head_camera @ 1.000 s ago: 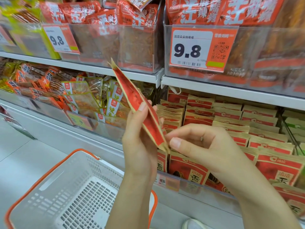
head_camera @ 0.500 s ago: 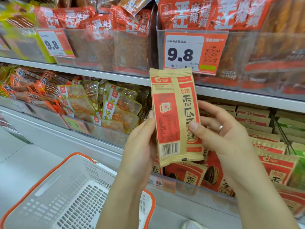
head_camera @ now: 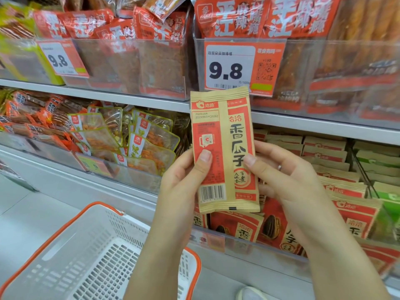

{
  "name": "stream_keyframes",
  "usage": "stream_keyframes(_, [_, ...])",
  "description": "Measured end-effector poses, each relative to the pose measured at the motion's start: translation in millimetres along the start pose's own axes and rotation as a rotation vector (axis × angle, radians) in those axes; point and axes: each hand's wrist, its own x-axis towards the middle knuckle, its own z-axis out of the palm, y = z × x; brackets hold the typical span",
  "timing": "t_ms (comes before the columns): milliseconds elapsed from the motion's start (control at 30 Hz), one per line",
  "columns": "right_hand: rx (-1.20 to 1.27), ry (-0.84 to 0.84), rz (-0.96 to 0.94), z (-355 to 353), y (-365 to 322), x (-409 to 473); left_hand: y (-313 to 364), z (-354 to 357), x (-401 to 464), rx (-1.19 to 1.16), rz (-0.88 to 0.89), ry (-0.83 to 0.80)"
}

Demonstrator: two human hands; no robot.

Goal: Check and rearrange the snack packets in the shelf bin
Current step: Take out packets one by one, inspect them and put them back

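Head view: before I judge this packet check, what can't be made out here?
- Held packet: its far face is turned away; the date print near its top is too small to read.
- Left hand and right hand: fingers behind the packet are hidden by it.
- Shelf bin: front packets partly covered by the held packet and hands.
- Left price tag: small print blurred.

upright tan-and-red snack packet (head_camera: 224, 149), barcode-side forward
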Motion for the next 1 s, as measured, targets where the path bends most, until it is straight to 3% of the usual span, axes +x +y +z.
stream_keyframes(200, [0.012, -0.045, 0.031, -1, 2, -1, 1, 1, 1, 0.119, 0.066, 0.118])
stream_keyframes(367, [-0.051, 0.006, -0.097, 7, 2, -1, -2, 2, 1, 0.319, 0.227, 0.257])
stream_keyframes(500, [-0.048, 0.024, -0.123, 12, 1, -2, 6, 8, -4, 0.250, 0.125, 0.115])
stream_keyframes(667, [-0.004, 0.020, -0.113, 13, -3, -3, 3, 2, -7, 0.424, 0.065, 0.036])
stream_keyframes(1000, [0.048, 0.177, -0.101, 10, -9, -4, 12, -12, -9, 0.291, -0.046, -0.158])
